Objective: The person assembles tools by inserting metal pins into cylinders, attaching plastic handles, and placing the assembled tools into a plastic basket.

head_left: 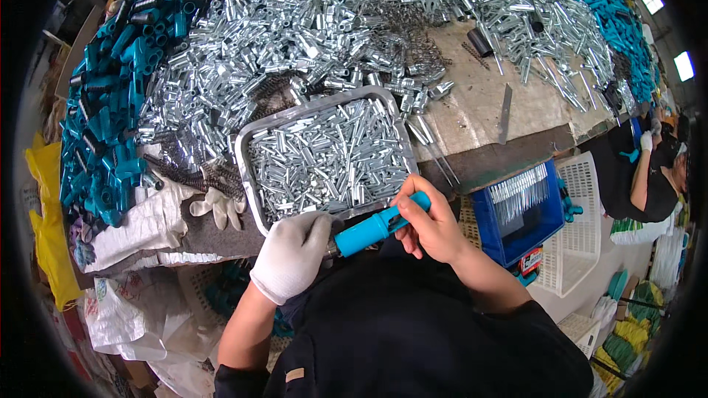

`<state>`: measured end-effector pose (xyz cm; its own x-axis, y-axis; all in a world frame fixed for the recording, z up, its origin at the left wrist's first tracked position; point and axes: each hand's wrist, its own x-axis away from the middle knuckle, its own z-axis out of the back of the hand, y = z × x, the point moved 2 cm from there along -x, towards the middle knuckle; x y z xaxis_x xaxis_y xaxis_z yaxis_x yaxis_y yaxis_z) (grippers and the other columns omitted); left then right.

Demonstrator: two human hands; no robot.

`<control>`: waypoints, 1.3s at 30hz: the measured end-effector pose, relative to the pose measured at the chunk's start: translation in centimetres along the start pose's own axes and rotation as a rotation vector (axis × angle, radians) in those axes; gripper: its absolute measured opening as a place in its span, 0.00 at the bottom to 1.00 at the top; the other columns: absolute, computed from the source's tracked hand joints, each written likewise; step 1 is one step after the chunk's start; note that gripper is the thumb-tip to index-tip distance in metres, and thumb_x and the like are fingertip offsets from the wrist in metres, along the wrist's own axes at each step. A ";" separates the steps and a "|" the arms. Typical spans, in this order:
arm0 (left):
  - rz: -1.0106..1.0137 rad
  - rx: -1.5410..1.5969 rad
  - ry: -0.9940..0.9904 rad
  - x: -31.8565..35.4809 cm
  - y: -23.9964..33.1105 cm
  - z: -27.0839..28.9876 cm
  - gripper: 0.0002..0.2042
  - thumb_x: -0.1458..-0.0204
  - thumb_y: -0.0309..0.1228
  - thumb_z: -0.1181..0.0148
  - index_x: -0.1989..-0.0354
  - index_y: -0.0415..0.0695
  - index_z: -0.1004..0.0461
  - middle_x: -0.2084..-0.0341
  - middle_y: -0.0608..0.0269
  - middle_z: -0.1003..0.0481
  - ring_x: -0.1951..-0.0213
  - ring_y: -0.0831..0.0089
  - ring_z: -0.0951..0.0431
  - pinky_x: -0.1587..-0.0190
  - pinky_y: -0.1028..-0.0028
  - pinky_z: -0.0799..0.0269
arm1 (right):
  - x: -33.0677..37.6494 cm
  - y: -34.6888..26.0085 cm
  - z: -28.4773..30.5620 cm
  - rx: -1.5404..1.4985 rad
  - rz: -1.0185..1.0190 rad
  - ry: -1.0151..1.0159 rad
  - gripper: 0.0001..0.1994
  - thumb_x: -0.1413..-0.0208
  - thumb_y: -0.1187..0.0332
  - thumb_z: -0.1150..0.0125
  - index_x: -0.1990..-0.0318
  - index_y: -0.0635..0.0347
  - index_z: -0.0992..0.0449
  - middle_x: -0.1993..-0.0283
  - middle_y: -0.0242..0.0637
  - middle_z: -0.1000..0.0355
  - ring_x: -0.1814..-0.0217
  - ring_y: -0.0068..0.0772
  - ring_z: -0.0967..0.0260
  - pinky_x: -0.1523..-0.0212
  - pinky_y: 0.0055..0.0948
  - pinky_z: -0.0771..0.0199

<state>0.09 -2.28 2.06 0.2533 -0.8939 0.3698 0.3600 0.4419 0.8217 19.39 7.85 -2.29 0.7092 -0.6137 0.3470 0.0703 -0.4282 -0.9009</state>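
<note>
My left hand (292,256), in a white knitted glove, is closed around the dark metal end of a teal plastic tool body (360,234). This body is tube-shaped, with a narrower slotted part toward the right. My bare right hand (436,225) grips that narrower end between thumb and fingers. Both hands are just in front of the near edge of a grey metal tray (245,169) heaped with small silvery metal pins (332,155). Whatever sits inside the tube is hidden.
Silvery metal sleeves (295,37) and dark springs (413,37) are piled behind the tray. Teal housings (110,118) heap up at left, beside a spare white glove (219,208). A flat metal strip (505,113) lies right. A blue bin (520,210) holds rods; a co-worker (649,177) is far right.
</note>
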 end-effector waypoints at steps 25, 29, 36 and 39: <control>0.084 0.701 0.087 -1.7 -2.4 0.4 0.19 0.41 0.39 0.46 0.48 0.37 0.29 0.76 0.70 0.30 0.81 0.87 0.36 0.85 0.85 0.44 | -6.3 -2.6 0.1 1.056 0.474 0.381 0.05 0.47 0.74 0.41 0.64 0.61 0.30 0.67 0.46 0.28 0.66 0.54 0.29 0.66 0.45 0.29; 0.113 0.680 0.104 -1.8 -2.4 0.4 0.20 0.41 0.39 0.45 0.47 0.37 0.29 0.77 0.69 0.30 0.81 0.86 0.35 0.85 0.85 0.43 | -8.0 -1.5 -0.9 1.100 0.579 0.399 0.04 0.47 0.75 0.41 0.67 0.63 0.30 0.68 0.46 0.28 0.67 0.52 0.28 0.67 0.42 0.30; 0.092 0.671 0.170 -1.7 -2.8 0.8 0.21 0.41 0.39 0.46 0.47 0.35 0.30 0.75 0.67 0.29 0.80 0.84 0.34 0.83 0.84 0.43 | -6.8 -3.7 -1.2 1.047 0.487 0.135 0.09 0.44 0.72 0.45 0.56 0.63 0.30 0.59 0.50 0.30 0.56 0.55 0.30 0.56 0.45 0.30; 0.097 0.676 0.167 -1.7 -3.1 1.2 0.22 0.42 0.40 0.46 0.46 0.36 0.31 0.75 0.67 0.29 0.80 0.84 0.34 0.83 0.84 0.42 | -5.3 -4.3 0.1 1.110 0.360 0.366 0.13 0.49 0.74 0.38 0.56 0.63 0.31 0.58 0.49 0.30 0.58 0.54 0.29 0.58 0.44 0.29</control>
<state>-2.55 -2.18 -0.56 0.4097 -0.8055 0.4281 -0.2946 0.3273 0.8978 15.44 13.01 -0.33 0.5850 -0.8074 -0.0765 0.5982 0.4933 -0.6316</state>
